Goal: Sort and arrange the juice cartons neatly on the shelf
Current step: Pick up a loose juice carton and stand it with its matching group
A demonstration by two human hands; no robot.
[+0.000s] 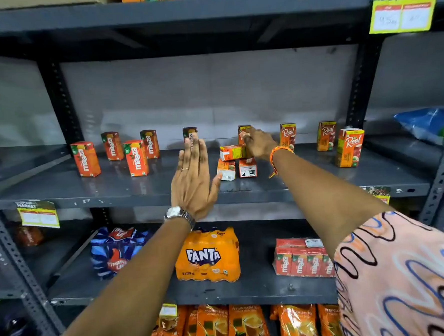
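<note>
The middle shelf (139, 191) is dark grey metal and holds small juice cartons. On its left side stand four orange cartons that say "maaza": one at the near left (85, 159), one behind it (112, 145), one near the middle (136, 157) and one farther back (149, 144). A fifth carton (189, 133) stands at the back, partly hidden by fingers. On the right side stand three cartons that say "Real": one at the back (287, 135), one farther right (326, 135) and a bigger-looking one nearest the front (349, 147).

In the middle is a little pile of three cartons (236, 164), two standing low and one lying on top. Their writing is too small to read.

The left hand (194, 180) is flat and wide open, fingers straight, holding nothing. It wears a watch (178, 214).

The right hand (259, 143) reaches to the back, above the pile. Its fingers touch a carton standing there (242, 132); whether they grip it cannot be told. An orange thread band (279, 151) is on the wrist.

On the shelf below sit an orange "FANTA" pack (207, 257), a blue pack (117, 252) and a red "maaza" pack (302, 259). A yellow tag (403, 7) says "SUPER MARKET".
</note>
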